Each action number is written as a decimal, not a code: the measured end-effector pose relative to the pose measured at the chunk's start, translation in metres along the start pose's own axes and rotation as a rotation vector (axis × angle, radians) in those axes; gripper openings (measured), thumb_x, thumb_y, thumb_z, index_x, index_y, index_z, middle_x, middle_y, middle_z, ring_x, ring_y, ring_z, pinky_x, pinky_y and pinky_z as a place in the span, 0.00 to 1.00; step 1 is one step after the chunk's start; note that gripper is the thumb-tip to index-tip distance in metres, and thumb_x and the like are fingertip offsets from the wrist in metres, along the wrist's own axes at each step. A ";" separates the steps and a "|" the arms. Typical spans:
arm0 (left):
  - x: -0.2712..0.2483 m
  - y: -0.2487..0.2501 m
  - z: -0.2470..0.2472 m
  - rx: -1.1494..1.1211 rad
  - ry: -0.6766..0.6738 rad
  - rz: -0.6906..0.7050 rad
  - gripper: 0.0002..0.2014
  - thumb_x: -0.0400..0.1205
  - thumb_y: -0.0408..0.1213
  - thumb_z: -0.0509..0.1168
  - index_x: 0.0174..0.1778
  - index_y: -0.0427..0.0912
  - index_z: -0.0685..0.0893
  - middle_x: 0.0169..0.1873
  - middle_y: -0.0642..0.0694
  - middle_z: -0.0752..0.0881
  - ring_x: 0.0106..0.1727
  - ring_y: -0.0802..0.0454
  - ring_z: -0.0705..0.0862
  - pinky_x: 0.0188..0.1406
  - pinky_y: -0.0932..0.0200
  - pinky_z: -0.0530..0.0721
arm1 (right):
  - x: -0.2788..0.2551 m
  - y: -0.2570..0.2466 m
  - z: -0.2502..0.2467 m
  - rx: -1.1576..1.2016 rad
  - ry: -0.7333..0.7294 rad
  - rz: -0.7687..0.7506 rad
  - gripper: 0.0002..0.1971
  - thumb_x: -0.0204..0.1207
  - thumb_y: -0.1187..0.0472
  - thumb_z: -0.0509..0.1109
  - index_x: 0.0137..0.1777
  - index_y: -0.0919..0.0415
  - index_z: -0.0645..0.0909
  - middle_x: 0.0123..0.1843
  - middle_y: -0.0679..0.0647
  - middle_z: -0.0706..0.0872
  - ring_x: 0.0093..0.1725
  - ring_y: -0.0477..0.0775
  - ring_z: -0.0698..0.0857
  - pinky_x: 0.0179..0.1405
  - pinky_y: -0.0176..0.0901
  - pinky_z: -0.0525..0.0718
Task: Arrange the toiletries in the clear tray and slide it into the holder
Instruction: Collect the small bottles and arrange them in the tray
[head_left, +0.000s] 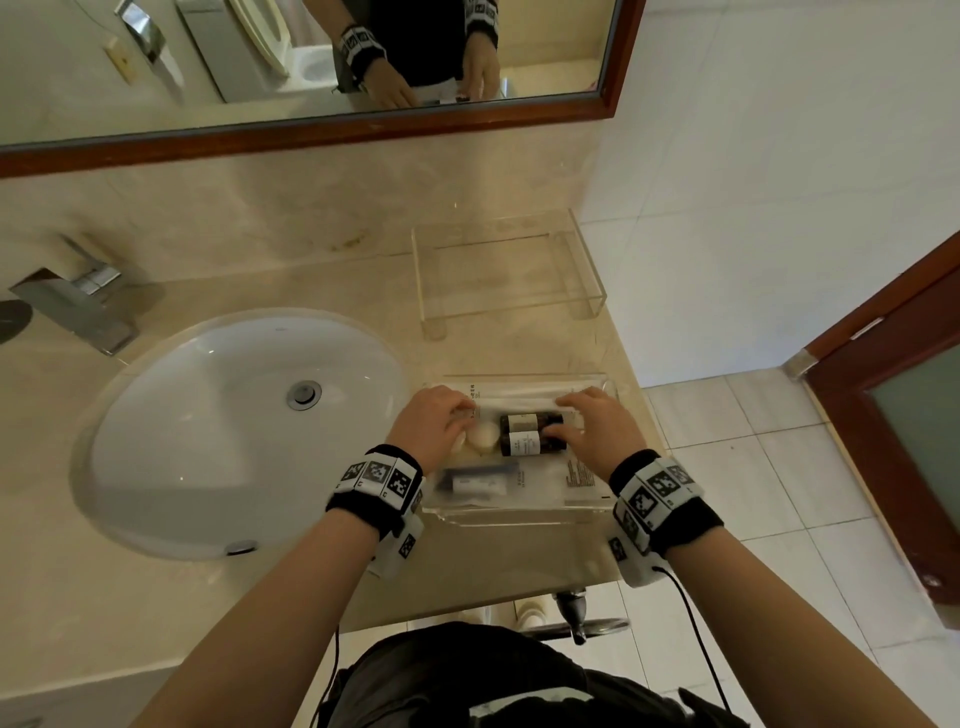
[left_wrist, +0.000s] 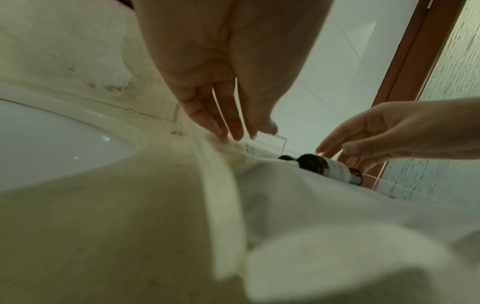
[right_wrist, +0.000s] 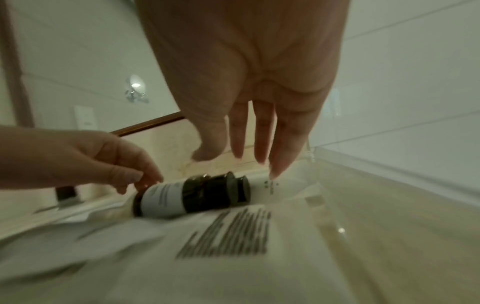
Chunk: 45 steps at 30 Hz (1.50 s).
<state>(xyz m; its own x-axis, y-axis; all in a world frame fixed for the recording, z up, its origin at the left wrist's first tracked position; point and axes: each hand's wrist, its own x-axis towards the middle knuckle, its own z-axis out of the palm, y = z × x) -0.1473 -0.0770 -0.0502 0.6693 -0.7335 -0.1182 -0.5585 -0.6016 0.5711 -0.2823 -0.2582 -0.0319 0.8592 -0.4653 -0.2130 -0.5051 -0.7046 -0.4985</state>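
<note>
The clear tray (head_left: 519, 517) sits on the counter near its front right edge. Inside lie two dark bottles (head_left: 530, 434) with white labels, side by side, and a round white soap (head_left: 483, 437) to their left. A long white packet (head_left: 519, 397) lies along the far side, and flat white packets (head_left: 576, 475) at the near side. My left hand (head_left: 462, 410) touches the long packet's left end with straight fingers (left_wrist: 233, 131). My right hand (head_left: 569, 410) touches its right end, fingers (right_wrist: 259, 152) straight, beside the bottles (right_wrist: 192, 195). The clear holder (head_left: 509, 270) stands empty against the back wall.
A white sink (head_left: 208, 415) fills the counter to the left of the tray, with a chrome faucet (head_left: 78, 301) behind it. The counter ends just right of the tray, above a tiled floor. A wood-framed mirror (head_left: 311, 140) hangs above.
</note>
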 end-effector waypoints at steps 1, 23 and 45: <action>0.002 -0.002 -0.002 0.042 0.031 0.005 0.13 0.83 0.41 0.62 0.60 0.41 0.83 0.56 0.47 0.83 0.58 0.51 0.79 0.61 0.62 0.73 | 0.003 0.003 -0.005 -0.002 0.055 0.017 0.21 0.77 0.56 0.69 0.69 0.60 0.78 0.67 0.56 0.80 0.66 0.57 0.79 0.67 0.48 0.76; 0.034 0.006 -0.002 0.404 -0.122 -0.027 0.20 0.79 0.47 0.66 0.67 0.47 0.77 0.64 0.47 0.79 0.63 0.45 0.76 0.62 0.53 0.75 | 0.040 0.002 -0.006 -0.380 -0.115 -0.038 0.20 0.77 0.64 0.69 0.68 0.62 0.75 0.67 0.58 0.79 0.67 0.59 0.76 0.68 0.48 0.76; 0.025 0.004 -0.001 0.144 -0.146 0.015 0.14 0.84 0.37 0.60 0.63 0.48 0.85 0.58 0.47 0.84 0.61 0.47 0.79 0.64 0.54 0.75 | 0.032 0.006 -0.011 -0.214 -0.096 -0.023 0.15 0.79 0.66 0.64 0.62 0.57 0.85 0.62 0.54 0.83 0.64 0.55 0.80 0.67 0.42 0.76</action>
<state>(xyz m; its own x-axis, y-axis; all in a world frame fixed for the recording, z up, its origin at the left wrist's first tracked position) -0.1321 -0.0976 -0.0504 0.5883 -0.7743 -0.2331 -0.6390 -0.6218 0.4528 -0.2587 -0.2828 -0.0324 0.8692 -0.4018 -0.2881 -0.4825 -0.8167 -0.3166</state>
